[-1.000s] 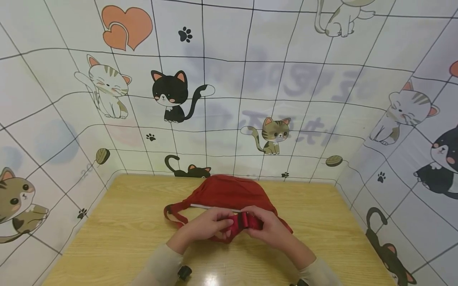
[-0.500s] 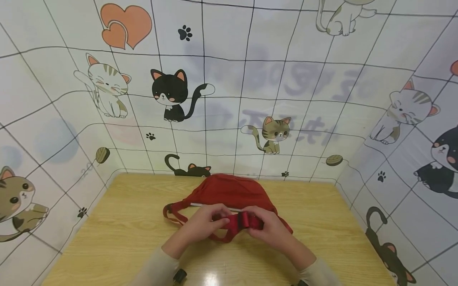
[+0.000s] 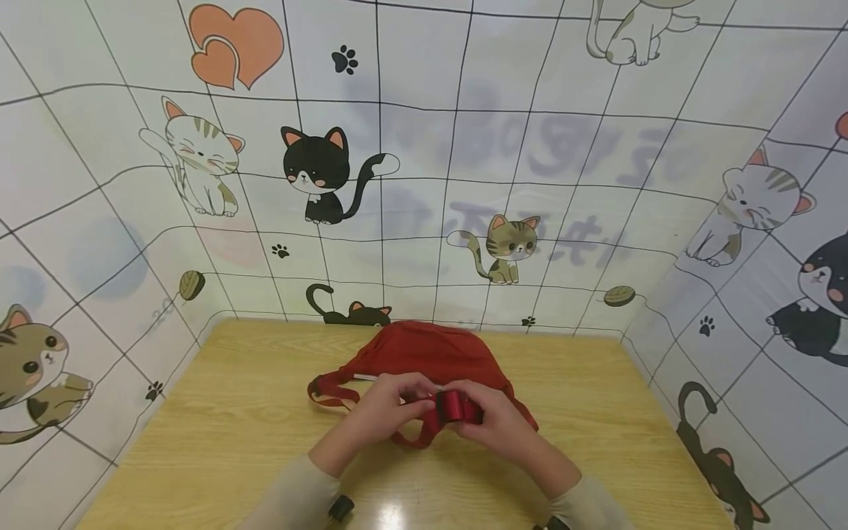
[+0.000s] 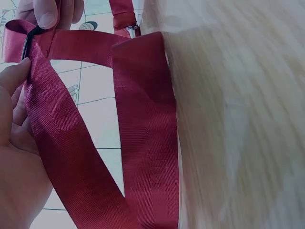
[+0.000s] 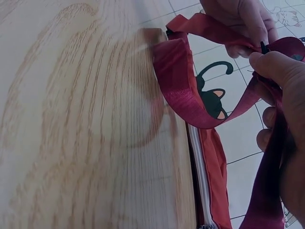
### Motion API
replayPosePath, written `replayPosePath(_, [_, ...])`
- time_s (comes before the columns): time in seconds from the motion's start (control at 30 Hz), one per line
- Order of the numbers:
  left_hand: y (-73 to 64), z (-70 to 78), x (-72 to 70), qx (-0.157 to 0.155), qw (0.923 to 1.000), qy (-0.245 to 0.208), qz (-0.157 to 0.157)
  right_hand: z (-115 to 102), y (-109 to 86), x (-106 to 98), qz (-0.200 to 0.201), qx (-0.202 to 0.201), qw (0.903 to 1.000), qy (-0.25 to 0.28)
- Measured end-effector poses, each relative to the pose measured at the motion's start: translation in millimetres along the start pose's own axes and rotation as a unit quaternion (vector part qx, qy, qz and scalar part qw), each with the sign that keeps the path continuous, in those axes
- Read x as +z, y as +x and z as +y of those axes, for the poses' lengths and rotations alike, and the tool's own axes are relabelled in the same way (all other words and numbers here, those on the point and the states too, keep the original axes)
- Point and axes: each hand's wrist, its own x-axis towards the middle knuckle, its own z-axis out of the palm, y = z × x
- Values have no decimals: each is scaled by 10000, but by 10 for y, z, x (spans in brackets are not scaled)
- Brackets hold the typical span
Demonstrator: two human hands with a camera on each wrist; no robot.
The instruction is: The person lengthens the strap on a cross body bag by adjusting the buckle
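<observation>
Left grip (image 3: 386, 407) has closed in on the right grip (image 3: 497, 419) since half a second ago: less red strap (image 4: 147, 119) shows between them, and the folded loop (image 3: 457, 405) faces the head camera more broadly. Slack strap at the bag's left end has shifted slightly with it; the red bag (image 3: 424, 352) itself looks unmoved. Interpretation: effort is concentrated at the black slider (image 4: 29, 38), apparently on the webbing passing through it, and the smaller gap probably gives finer control there. Webbing still appears threaded; whether its length has altered cannot be told. Positions: slider sits between the two grips, strap running out to either side. Left grip pinches strap right beside the slider, thumb on the near face, fingers behind. Right grip pinches the loop on the other side, thumb against the webbing at the slider, strap hanging down past the palm in the right wrist view. Exact fingertip contact on the slider is partly hidden. Bag lies on the wooden counter (image 3: 570, 412), just beyond both grips, pale zip line (image 5: 202, 164) toward the person; slack strap curves below the raised section.
</observation>
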Motion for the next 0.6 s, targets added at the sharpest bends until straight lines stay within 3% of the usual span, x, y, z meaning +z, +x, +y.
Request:
replayPosePath(0.13, [5, 22, -16, -70, 9999, -10, -88, -29, -1, -4, 7, 62, 10000, -20])
replayPosePath(0.37, [-93, -63, -134, -247, 9984, 460, -207, -10, -30, -21, 139, 59, 9998, -125])
replayPosePath(0.6, [-131, -130, -191, -54, 9988, 458, -140, 0, -39, -38, 206, -6, 9997, -98])
